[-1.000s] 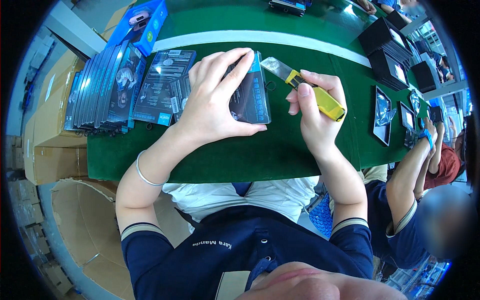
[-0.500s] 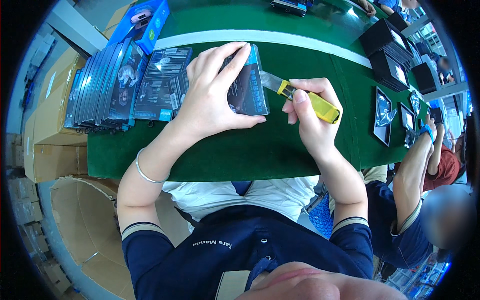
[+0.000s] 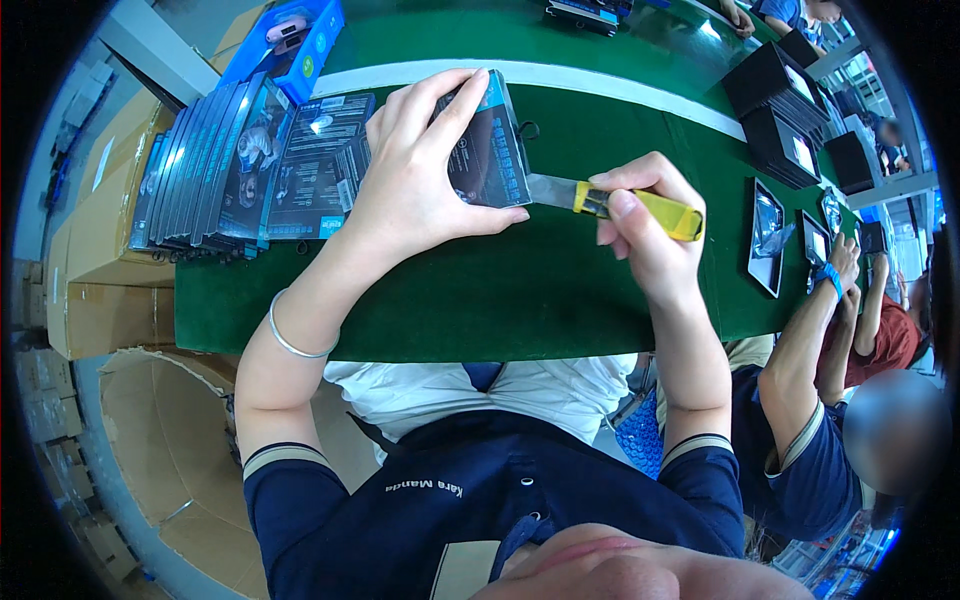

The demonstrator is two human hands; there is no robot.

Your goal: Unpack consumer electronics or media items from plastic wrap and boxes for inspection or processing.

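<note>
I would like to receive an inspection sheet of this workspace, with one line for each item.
Surface: green tabletop, crossed by a white strip.
Things in hand: dark box; yellow cutter, blade at the box's right edge.
Clutter: row of similar boxes at left, blue bin behind.
Hands: left hand grips the box; right hand holds the cutter.
Cables: none identifiable; black loop beside the box unclear.
Surroundings: cardboard cartons at left, co-worker at right.

factory workshop, green workbench [image 3: 450, 320], stacked boxes [image 3: 200, 165], co-worker [image 3: 815, 470]
</note>
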